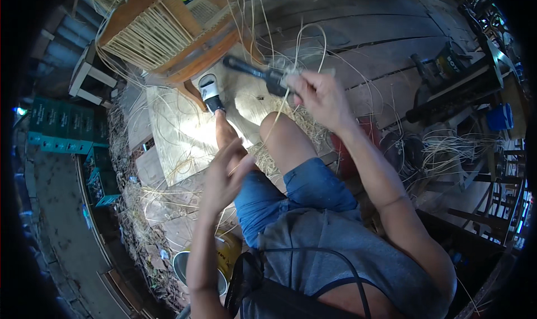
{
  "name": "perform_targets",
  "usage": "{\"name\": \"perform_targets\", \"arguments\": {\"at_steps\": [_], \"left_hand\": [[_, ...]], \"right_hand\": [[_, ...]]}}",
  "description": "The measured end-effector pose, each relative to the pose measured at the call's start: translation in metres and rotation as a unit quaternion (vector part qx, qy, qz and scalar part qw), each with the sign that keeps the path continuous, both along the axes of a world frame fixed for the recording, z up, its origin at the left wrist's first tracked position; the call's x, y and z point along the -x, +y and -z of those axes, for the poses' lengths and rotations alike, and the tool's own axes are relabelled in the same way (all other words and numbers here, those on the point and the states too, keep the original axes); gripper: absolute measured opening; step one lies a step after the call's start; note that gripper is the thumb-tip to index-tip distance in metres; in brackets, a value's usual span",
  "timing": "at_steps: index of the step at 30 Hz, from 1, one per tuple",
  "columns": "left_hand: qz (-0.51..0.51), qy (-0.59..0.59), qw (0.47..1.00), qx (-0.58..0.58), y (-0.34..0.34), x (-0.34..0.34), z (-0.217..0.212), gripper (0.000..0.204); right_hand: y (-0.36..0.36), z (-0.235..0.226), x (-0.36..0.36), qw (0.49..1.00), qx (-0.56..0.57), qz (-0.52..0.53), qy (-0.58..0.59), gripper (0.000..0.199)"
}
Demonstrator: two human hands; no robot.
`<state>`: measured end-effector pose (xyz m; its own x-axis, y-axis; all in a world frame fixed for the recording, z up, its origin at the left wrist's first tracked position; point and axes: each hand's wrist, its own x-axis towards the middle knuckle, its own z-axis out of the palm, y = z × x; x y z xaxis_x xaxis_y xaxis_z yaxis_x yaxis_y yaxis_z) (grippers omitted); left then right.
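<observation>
My right hand (321, 98) is raised above my right knee, its fingers closed round a dark tool (246, 68) with a long black handle. Motion blur hides the tool's working end and exact kind. A pale cane strand (274, 123) runs from beside that hand down past my knee. My left hand (221, 176) hangs over my left thigh, slightly smeared, its fingers apart and nothing visible in them. Beyond my left foot stands a wooden chair (184, 70) with rows of pale strands across its frame.
Loose cane strands lie over a pale board (168, 134) and the plank floor. A yellow bucket (226, 252) stands beside my left thigh. Green crates (64, 123) are stacked at left. On the right are a bundle of strands (456, 148) and a blue container (499, 117).
</observation>
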<state>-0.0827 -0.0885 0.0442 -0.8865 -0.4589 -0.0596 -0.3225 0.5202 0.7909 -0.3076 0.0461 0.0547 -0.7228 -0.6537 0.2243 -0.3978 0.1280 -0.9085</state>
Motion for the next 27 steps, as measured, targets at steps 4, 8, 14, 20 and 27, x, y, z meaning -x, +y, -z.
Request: {"name": "perform_targets", "arguments": {"at_steps": [4,8,14,20,27], "left_hand": [[0.001,0.097,0.992,-0.078,0.025,0.063,-0.002,0.024],[-0.003,0.150,0.986,-0.076,0.028,0.064,0.009,0.020],[-0.054,0.135,0.980,-0.134,0.046,0.031,-0.030,0.018],[-0.062,0.137,0.973,-0.175,0.050,-0.012,-0.096,0.019],[-0.041,0.160,0.954,-0.251,0.034,-0.022,-0.078,0.018]], "right_hand": [[0.002,0.026,-0.027,0.999,-0.026,-0.005,0.019,0.033],[0.006,0.030,-0.024,0.998,-0.012,-0.056,-0.014,0.028],[0.006,0.013,0.048,0.965,0.089,-0.028,-0.247,0.033],[0.012,-0.078,0.153,0.987,0.127,0.057,-0.078,0.029],[0.015,-0.173,0.145,0.975,0.073,0.096,0.188,0.029]]}}
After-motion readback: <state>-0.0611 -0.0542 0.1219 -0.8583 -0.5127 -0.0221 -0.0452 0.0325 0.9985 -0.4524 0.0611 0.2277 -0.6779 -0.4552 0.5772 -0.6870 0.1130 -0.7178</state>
